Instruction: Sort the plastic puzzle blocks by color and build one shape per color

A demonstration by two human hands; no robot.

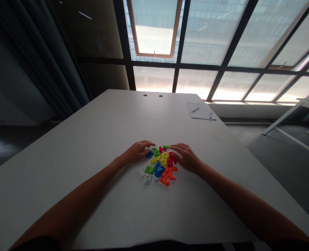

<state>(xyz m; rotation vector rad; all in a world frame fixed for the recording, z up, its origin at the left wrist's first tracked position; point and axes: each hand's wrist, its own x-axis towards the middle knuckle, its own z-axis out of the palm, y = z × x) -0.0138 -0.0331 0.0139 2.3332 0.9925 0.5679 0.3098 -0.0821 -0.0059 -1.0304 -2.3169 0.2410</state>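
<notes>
A loose pile of small coloured plastic pieces, several of them block-like with notches or holes, lies on the white table [112, 125]. My left hand [138, 151] rests at the pile's left edge, fingers stretched out, beside a blue piece [150, 154] and a green piece [156, 152]. On the right side, my right hand [186, 156] is spread with its fingers near the red pieces [171, 157]. Between the hands are yellow pieces [161, 159]. Closer to me lie blue pieces [159, 170], orange pieces [172, 173], a green block [149, 169] and white pieces [148, 179].
Papers [201, 111] with two pens lie near the table's right edge. Two round holes [152, 95] are set in the far end. Behind stand large windows [154, 35] and a dark curtain [44, 55]. Another white table [308, 104] is at the right.
</notes>
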